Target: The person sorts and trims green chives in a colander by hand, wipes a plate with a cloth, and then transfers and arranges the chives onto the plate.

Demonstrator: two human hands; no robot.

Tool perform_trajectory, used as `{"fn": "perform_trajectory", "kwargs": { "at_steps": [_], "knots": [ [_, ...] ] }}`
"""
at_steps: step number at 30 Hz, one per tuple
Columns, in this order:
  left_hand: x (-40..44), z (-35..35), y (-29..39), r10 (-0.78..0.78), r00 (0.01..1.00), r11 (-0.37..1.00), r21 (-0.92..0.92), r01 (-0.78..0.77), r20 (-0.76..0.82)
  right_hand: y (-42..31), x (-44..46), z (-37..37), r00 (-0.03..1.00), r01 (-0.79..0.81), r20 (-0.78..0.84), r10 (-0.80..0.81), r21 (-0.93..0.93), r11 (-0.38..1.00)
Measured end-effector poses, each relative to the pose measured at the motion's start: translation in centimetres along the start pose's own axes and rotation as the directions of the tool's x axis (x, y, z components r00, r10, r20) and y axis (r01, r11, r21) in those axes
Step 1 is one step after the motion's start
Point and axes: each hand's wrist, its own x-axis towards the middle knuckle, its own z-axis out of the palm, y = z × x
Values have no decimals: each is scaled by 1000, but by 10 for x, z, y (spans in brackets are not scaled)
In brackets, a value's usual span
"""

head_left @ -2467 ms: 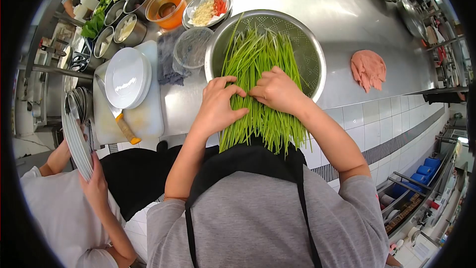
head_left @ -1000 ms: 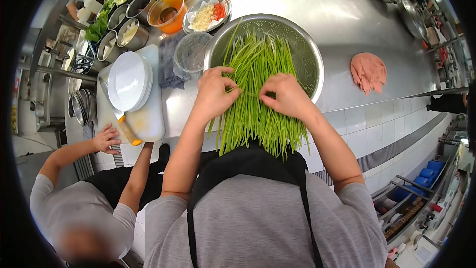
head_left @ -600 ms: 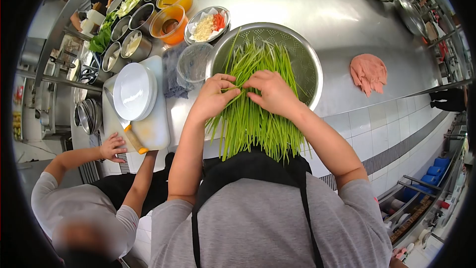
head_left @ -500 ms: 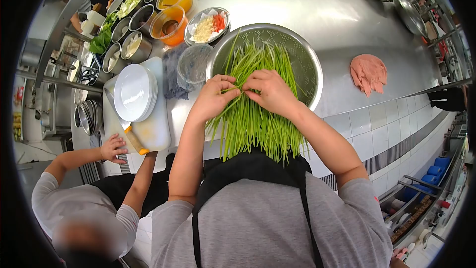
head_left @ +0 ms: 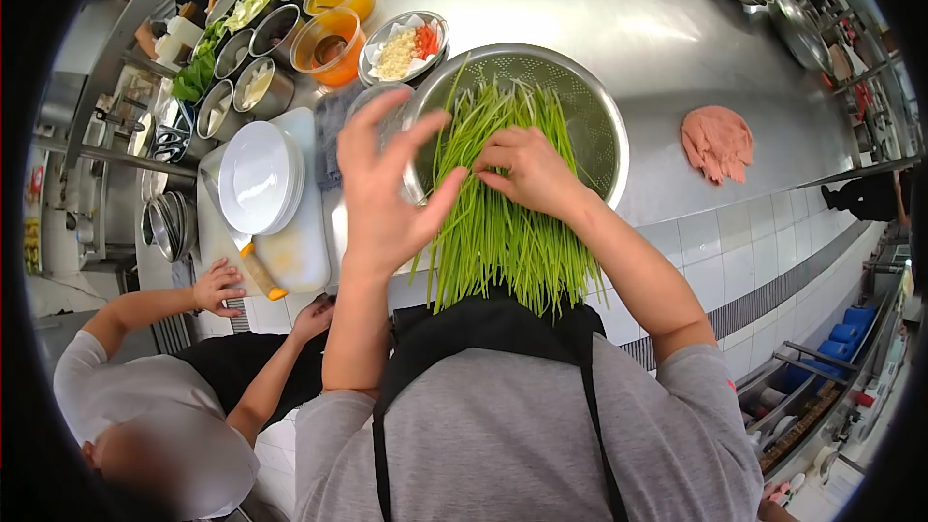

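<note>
A thick bundle of long green chives [head_left: 512, 242] lies across a perforated steel colander [head_left: 596, 126], its lower ends hanging over the near rim toward my apron. My left hand [head_left: 387, 179] is raised beside the colander's left rim, fingers spread and slightly blurred, with nothing visible in it. Resting on the chives, my right hand [head_left: 527, 169] has thumb and fingertips pinched together at the bundle's left side, on a chive stalk. Partly hidden behind my left hand is a clear plastic tub [head_left: 372, 101].
Left of me, stacked white plates [head_left: 256, 179] and a yellow-handled knife [head_left: 261, 271] lie on a cutting board [head_left: 307, 242], near a co-worker's hand [head_left: 217, 287]. Ingredient tubs, including an orange one [head_left: 329, 46], stand behind. A pink cloth [head_left: 717, 143] lies right.
My left hand has let go of the chives, lifted away to the left and spread its fingers. My right hand stays on the bundle. The co-worker's other hand has moved off the board's edge.
</note>
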Motion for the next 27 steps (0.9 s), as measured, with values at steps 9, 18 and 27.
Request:
{"fn": "perform_trajectory", "kwargs": {
  "at_steps": [9, 18, 27],
  "knots": [
    [-11, 45, -41, 174, 918, 901, 319, -294, 356, 2, 0, -2, 998, 19, -63, -20, -16, 1000],
    [-17, 50, -50, 23, 942, 982, 168, -84, 336, 4, -1, -6, 993, -69, -73, 92, 271, 960],
    [-19, 33, -47, -331, 896, 820, -378, 429, 297, -17, -10, -13, 992, -102, -76, 101, -15, 995]
  ]
}}
